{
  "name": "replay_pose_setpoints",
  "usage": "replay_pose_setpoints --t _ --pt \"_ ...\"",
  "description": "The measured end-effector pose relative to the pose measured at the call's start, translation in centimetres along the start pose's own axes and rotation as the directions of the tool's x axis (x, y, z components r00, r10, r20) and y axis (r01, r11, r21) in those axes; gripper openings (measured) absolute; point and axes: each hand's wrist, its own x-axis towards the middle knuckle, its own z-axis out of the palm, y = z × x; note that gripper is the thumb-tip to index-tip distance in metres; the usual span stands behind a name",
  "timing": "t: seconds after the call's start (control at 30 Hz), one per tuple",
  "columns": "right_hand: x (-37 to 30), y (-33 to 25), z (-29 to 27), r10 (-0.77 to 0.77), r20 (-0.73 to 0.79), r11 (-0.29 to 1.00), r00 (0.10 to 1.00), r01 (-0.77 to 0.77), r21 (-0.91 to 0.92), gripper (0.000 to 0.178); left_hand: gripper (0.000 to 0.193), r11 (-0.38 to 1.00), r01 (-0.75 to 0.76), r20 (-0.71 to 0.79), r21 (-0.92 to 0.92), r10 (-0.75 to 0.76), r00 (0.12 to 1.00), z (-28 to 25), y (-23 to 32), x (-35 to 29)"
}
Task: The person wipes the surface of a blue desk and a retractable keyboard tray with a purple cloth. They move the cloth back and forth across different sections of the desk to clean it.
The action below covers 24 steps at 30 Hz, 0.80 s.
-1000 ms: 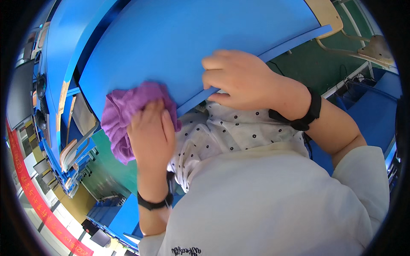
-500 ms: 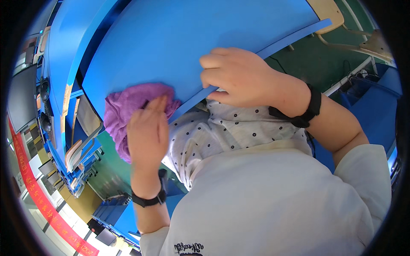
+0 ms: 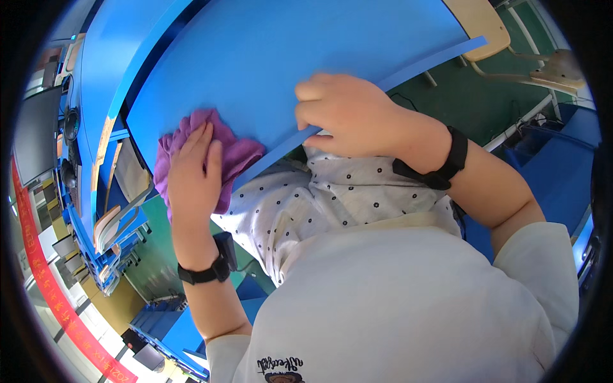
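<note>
A crumpled purple cloth [image 3: 239, 152] lies on the blue tabletop [image 3: 268, 60] at its near left corner, partly hanging over the edge. My left hand [image 3: 193, 175] is on top of it, the fingers bunched into the fabric with two long fingers and the thumb showing; the other fingertips are hidden in the folds. At the table's near edge [image 3: 424, 64], my right hand [image 3: 348, 115] is closed around the rim, fingers curled on top and thumb below. Black bands circle both wrists.
My lap [image 3: 345, 185] in dotted white fabric sits against the table edge. A wooden chair [image 3: 482, 29] stands at the upper right. On the left are another blue desk [image 3: 96, 70], a dark monitor [image 3: 38, 131] and a chair [image 3: 115, 223]. Cables run over the green floor.
My left hand has shifted left with its fingers now lying on the cloth, whose folds have bunched up farther from me. My right hand stays at the table edge.
</note>
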Motion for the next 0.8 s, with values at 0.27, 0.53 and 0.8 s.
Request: replay_pose_setpoints --t 0.27,0.53,0.8 --pt "-0.5 0.0 -0.4 -0.013 0.036 0.999 0.999 0.014 -0.03 0.021 0.025 0.913 0.021 0.108 -0.406 0.025 0.994 -0.9 -1.7 -4.3" --pt "-0.3 -0.1 -0.6 -0.003 0.053 1.0 0.999 0.002 0.008 0.022 0.037 0.945 -0.318 0.166 -0.08 0.327 0.93 -1.3 2.2 0.2" --pt "-0.6 0.2 -0.2 0.008 0.043 1.0 0.999 -0.007 -0.003 0.022 0.04 0.971 -0.144 0.416 -0.191 0.213 0.884 -2.5 1.8 -0.2"
